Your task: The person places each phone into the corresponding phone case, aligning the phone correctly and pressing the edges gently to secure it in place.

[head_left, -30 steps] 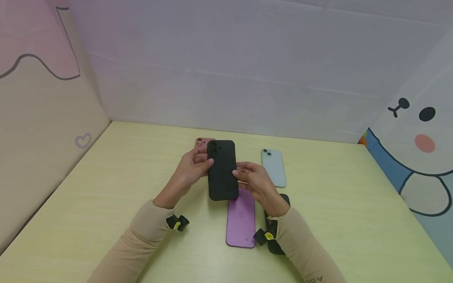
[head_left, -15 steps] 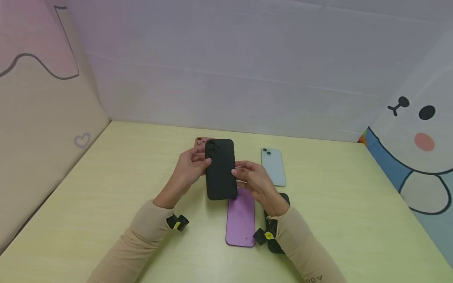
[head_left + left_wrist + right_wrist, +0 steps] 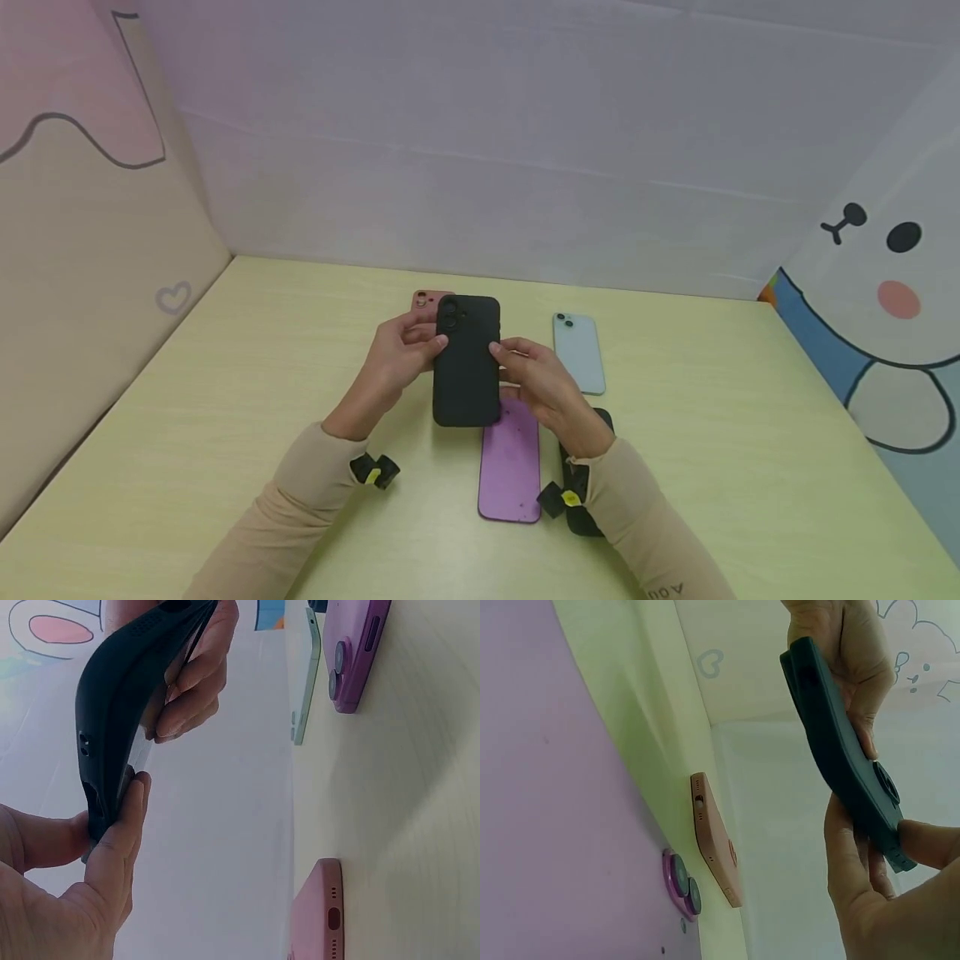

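Both hands hold a black phone case (image 3: 467, 367), camera cutouts at its upper left, above the table. My left hand (image 3: 401, 350) pinches its left edge near the camera corner, thumb on the back. On the right edge, my right hand (image 3: 540, 379) grips with the thumb on the back and fingers behind. Seen from the left wrist, the case (image 3: 112, 712) bows outward, with a gap along its inner side; I cannot tell whether a phone sits inside. Below its lower right corner lies a purple phone (image 3: 510, 467).
A pink phone (image 3: 429, 298) lies behind the left hand, partly covered. Beyond the right hand is a pale blue phone (image 3: 580, 354). Another black phone or case (image 3: 585, 521) lies partly under the right forearm. Walls of printed cloth border the yellowish table (image 3: 750, 417).
The black case has shifted slightly left and turned a little straighter. My right thumb has moved up along its right edge and further onto the back.
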Demonstrator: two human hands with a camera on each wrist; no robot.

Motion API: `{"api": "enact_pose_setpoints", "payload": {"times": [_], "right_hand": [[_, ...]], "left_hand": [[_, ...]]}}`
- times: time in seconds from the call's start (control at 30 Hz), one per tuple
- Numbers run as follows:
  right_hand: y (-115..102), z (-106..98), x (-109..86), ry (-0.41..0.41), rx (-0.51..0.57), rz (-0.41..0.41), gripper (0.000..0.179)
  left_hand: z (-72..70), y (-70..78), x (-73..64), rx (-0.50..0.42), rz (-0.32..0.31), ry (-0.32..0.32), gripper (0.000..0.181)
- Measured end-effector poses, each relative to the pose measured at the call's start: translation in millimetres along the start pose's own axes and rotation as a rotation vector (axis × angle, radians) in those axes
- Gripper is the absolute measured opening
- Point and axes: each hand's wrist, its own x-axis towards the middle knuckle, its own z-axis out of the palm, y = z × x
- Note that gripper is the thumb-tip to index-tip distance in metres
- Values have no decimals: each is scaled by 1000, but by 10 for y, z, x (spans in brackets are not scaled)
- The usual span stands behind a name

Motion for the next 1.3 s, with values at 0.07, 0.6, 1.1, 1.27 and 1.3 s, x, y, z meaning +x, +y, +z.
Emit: {"api": "enact_pose_setpoints", "payload": {"times": [0.07, 0.6, 1.1, 1.27, 1.3], "right_hand": [[-8, 0, -3, -4, -4, -5, 25], [-26, -51, 15, 106, 33, -96, 30], [1, -75, 0, 173, 207, -132, 20], [-17, -75, -10, 171, 200, -128, 18], [-19, -76, -11, 169, 195, -125, 18]], "left_hand": [[2, -1, -2, 10, -2, -7, 47], [18, -23, -19, 122, -23, -122, 42], [20, -28, -26, 153, -13, -174, 46], [17, -18, -32, 143, -13, -178, 46], [14, -18, -34, 140, -11, -183, 46]]}}
